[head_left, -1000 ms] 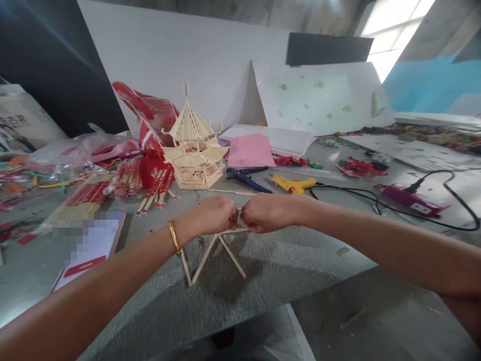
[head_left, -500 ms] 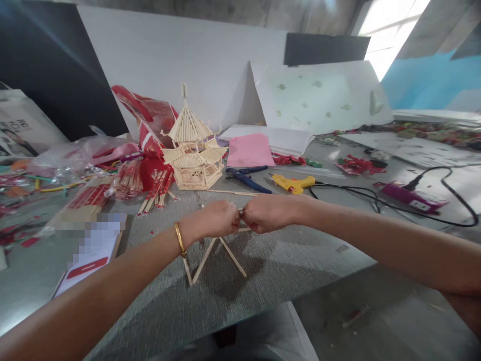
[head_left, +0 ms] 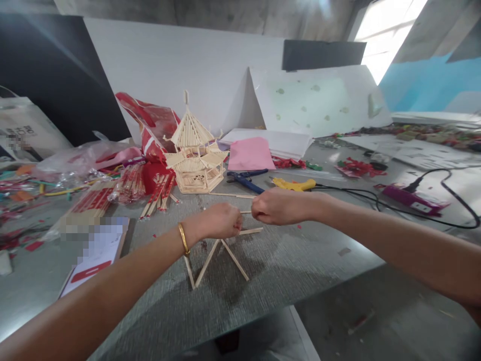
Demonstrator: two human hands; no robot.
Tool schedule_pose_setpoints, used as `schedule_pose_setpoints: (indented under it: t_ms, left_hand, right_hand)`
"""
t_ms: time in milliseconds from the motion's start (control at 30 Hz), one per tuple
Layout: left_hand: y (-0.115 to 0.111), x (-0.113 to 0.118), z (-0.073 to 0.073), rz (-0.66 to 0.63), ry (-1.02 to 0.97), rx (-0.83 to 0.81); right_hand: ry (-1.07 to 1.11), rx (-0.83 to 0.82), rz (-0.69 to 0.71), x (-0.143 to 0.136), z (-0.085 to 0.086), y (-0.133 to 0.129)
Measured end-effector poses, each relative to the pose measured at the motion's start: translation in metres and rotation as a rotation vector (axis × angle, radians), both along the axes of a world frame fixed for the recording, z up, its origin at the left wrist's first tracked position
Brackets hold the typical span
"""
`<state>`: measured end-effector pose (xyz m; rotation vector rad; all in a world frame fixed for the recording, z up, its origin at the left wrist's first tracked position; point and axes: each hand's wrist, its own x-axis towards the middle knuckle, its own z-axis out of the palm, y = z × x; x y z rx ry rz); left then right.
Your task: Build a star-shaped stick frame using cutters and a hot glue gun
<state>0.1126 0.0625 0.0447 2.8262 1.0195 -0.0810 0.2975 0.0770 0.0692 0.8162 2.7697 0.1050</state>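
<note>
My left hand point(head_left: 222, 220), a gold bangle at its wrist, is closed over a small frame of thin wooden sticks point(head_left: 207, 261). Its fingertips are at a wooden stick point(head_left: 246, 212) that shows in the gap between my hands; they seem to pinch it. My right hand point(head_left: 280, 206) is closed too, just right of that gap, and whatever its fingers hold is hidden. Below the gap, another stick point(head_left: 251, 231) pokes out to the right. Zigzag legs of the frame show beneath my left hand, while its far part is covered.
Behind my hands stands a stick-built pagoda model point(head_left: 193, 155). Blue pliers point(head_left: 246, 180) and a yellow glue gun point(head_left: 293, 184) with a black cord lie nearby. Wrapped chopsticks point(head_left: 160, 193) and a phone-like slab point(head_left: 95, 260) are at left, a purple power strip point(head_left: 413, 199) at right.
My right hand has moved right, away from my left, opening a gap where sticks now show. My left hand stays nearly in place. The view has shifted slightly.
</note>
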Motion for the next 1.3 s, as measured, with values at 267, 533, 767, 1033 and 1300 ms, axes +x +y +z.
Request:
schedule_pose_setpoints:
  t_ms: [267,533,767,1033,1300]
  left_hand:
    - [0.004,0.002,0.003,-0.029,-0.009,-0.052]
    - [0.006,0.002,0.002,-0.014,-0.024,-0.108]
    - [0.004,0.002,0.005,-0.02,-0.027,-0.124]
    - [0.004,0.002,0.005,-0.016,-0.031,-0.112]
    - [0.004,0.002,0.002,-0.028,-0.028,-0.094]
  right_hand:
    - [0.081,-0.041,-0.133,0.033,0.009,-0.014]
    - [0.159,-0.058,-0.187,0.072,0.007,-0.025]
    - [0.183,-0.065,-0.222,0.09,-0.007,-0.036]
    - [0.183,-0.088,-0.204,0.088,-0.014,-0.04]
    - [0.25,0.017,-0.337,0.104,-0.003,-0.032]
